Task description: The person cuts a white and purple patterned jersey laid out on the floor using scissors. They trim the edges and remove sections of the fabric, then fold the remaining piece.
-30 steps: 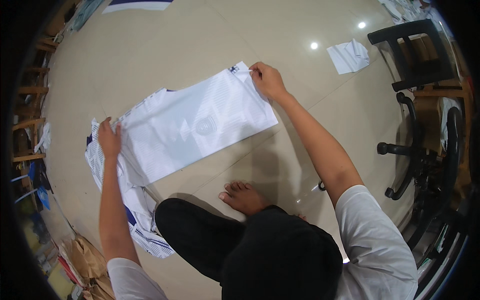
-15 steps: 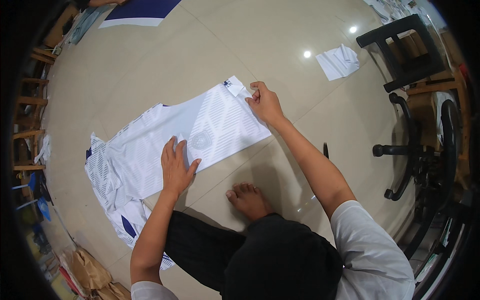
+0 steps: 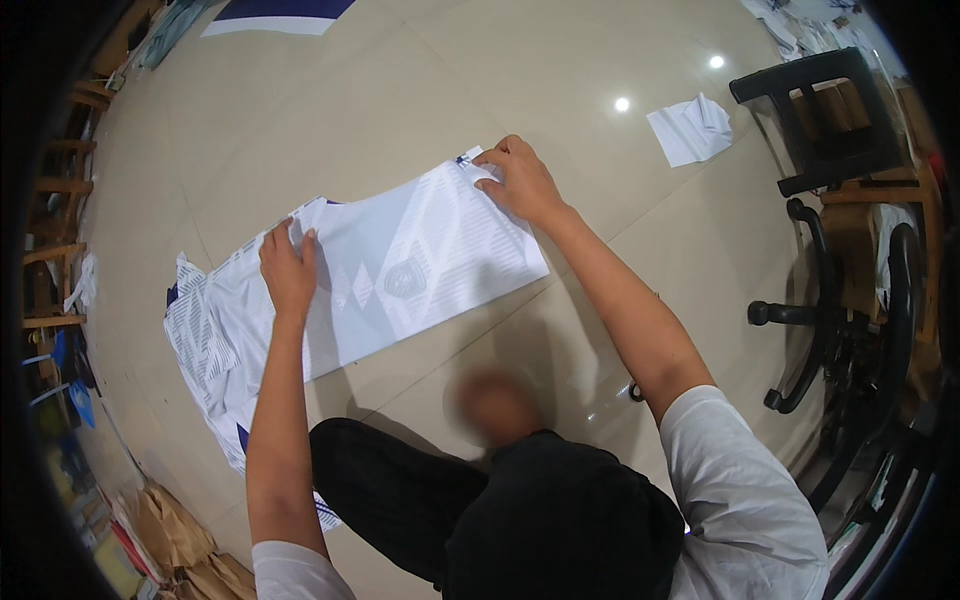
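Observation:
A white printed garment (image 3: 385, 295), with grey stripes, a faint crest and navy trim, lies spread diagonally on the tiled floor, its left end rumpled. My left hand (image 3: 288, 265) rests on its upper edge left of centre, fingers apart. My right hand (image 3: 522, 185) is at the upper right corner, fingers bent and thumb apart, touching the fabric beside a small navy-printed patch. My bare foot, blurred, and my black-clad leg are below the garment.
A white crumpled cloth piece (image 3: 685, 135) lies at upper right, beside a black office chair (image 3: 815, 125) and wooden furniture. A navy-and-white piece (image 3: 280, 12) is at the top. Wooden stools (image 3: 55, 185) line the left, with brown paper (image 3: 170, 525) at lower left.
My left hand moved right onto the middle, then back up-left to the upper edge. My right hand dipped and rose again to the corner. The left end of the garment lies differently.

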`<state>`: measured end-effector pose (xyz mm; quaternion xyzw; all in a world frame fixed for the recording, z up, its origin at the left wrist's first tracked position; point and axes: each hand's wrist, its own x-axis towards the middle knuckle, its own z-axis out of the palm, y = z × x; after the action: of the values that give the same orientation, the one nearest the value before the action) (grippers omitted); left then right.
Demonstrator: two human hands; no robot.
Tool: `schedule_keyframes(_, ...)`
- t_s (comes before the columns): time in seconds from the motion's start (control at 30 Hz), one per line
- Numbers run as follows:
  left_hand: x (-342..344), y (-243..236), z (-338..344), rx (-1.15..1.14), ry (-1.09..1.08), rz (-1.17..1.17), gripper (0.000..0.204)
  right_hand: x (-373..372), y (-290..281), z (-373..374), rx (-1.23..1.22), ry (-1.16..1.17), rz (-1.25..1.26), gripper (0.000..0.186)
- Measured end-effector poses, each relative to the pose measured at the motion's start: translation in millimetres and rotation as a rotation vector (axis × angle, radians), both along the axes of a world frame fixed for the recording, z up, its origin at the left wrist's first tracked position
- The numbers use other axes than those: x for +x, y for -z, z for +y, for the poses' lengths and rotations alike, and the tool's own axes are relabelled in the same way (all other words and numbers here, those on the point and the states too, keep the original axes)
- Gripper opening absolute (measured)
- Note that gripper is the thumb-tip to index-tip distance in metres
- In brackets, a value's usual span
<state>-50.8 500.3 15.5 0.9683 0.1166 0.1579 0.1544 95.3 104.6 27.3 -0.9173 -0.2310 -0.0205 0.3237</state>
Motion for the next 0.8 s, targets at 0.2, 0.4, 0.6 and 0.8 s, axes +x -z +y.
schedule_keyframes(0.2,24,6,15,0.054,-0.029,0.149,0.023,0,8,-2,0.068,0.017,0.045,0.013)
schedule_keyframes(0.4,28,14,29,0.020,0.045,0.071,0.015,0,-2,10,0.322,0.177,0.214,0.017)
schedule_keyframes(0.6,37,12,26,0.049,0.100,0.065,0.016,14,10,11,0.240,0.311,0.297,0.028)
schedule_keyframes(0.8,37,8,22,-0.055,0.106,0.057,0.021,15,15,6,0.086,0.257,0.301,0.053)
